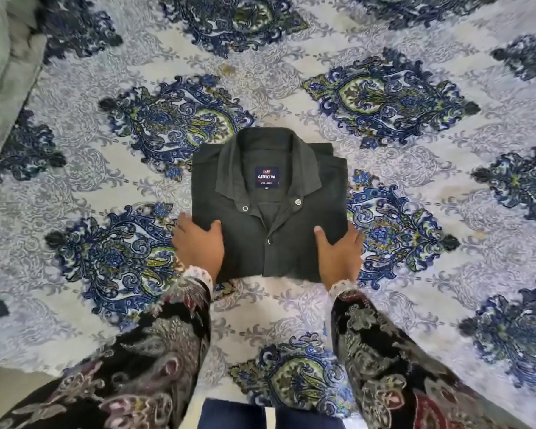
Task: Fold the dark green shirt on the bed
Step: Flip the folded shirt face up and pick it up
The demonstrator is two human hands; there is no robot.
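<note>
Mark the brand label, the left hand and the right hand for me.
brand label [266,177], head view, middle of the patch inside the collar.
left hand [198,243], head view, back of the hand.
right hand [339,255], head view, back of the hand.

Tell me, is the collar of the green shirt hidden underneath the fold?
No, the collar lies on top of the folded shirt, showing its label.
</note>
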